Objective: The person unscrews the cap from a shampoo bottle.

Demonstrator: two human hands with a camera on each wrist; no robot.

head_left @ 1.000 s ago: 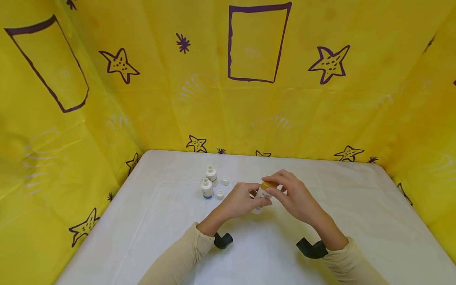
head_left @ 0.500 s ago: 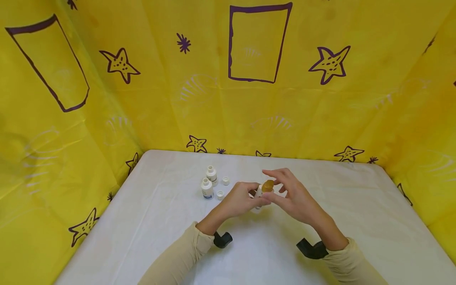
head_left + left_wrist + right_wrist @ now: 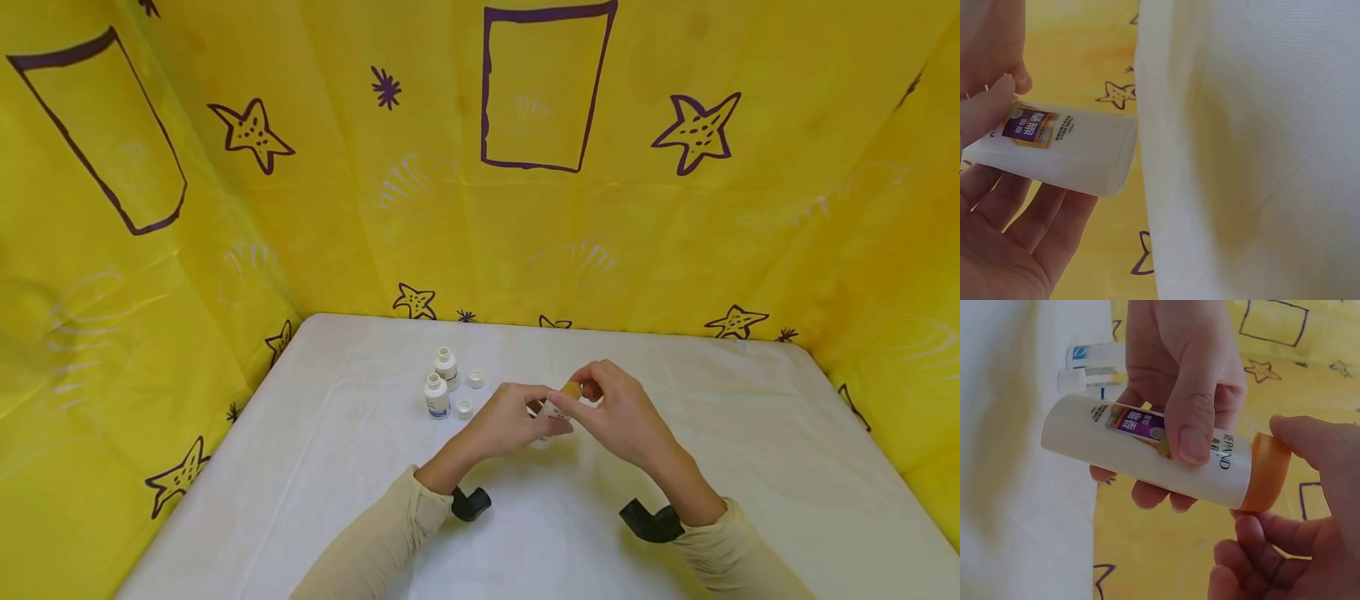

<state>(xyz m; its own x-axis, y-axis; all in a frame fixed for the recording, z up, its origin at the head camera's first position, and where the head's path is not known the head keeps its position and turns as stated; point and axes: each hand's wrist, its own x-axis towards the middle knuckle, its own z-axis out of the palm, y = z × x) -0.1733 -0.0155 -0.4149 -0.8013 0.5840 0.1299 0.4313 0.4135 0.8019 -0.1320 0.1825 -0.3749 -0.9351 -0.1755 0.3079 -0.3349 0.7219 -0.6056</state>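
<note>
Right wrist shows bottle (image 3: 1147,453) label, orange cap (image 3: 1266,472), head hides both

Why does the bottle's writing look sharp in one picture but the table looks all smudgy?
Right wrist view: the white bottle sits close and in focus, so its label reads clearly. Left wrist view: the white tablecloth is blurred and yellow-tinted. Head view: even light, soft shadows under the hands, walls bowed by the wide lens.

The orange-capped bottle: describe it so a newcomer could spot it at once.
On the white table, right of the two small open bottles, both hands meet. The left hand grips the white bottle; the right hand pinches its orange cap. No neighbour has a purple label or a cap on.
</note>
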